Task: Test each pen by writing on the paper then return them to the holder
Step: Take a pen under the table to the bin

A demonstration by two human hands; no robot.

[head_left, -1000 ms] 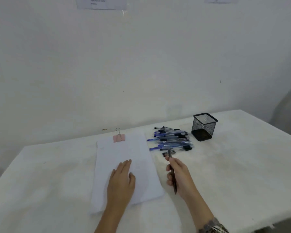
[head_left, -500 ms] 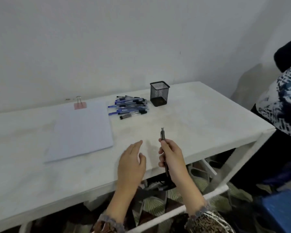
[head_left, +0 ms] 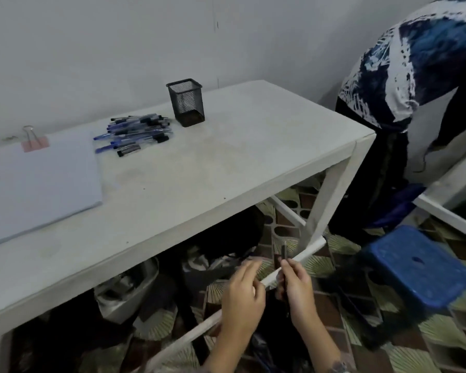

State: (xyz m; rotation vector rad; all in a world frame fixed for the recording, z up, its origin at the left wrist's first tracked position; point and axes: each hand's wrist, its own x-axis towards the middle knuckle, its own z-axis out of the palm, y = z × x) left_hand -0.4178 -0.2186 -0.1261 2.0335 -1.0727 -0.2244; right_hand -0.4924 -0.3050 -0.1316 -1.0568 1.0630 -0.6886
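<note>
The right hand (head_left: 297, 288) gripped a dark pen (head_left: 283, 251), fingers curled round the barrel, with the pen held roughly upright. The left hand (head_left: 242, 290) was just beside it, fingers loosely extended and holding nothing. Both hands were off the table (head_left: 226, 162), in front of its near edge and over a white crossbar (head_left: 199, 328) of the frame.

On the table lay a pad of paper (head_left: 38, 181) at the left, with a pink binder clip (head_left: 35, 142) on its far edge. A pile of pens (head_left: 135, 133) lay between the paper and the black mesh holder (head_left: 186, 102), which stood upright; its contents could not be made out. A blue stool (head_left: 414, 267) stood on the floor at the right, near a second person (head_left: 414, 76).
</note>
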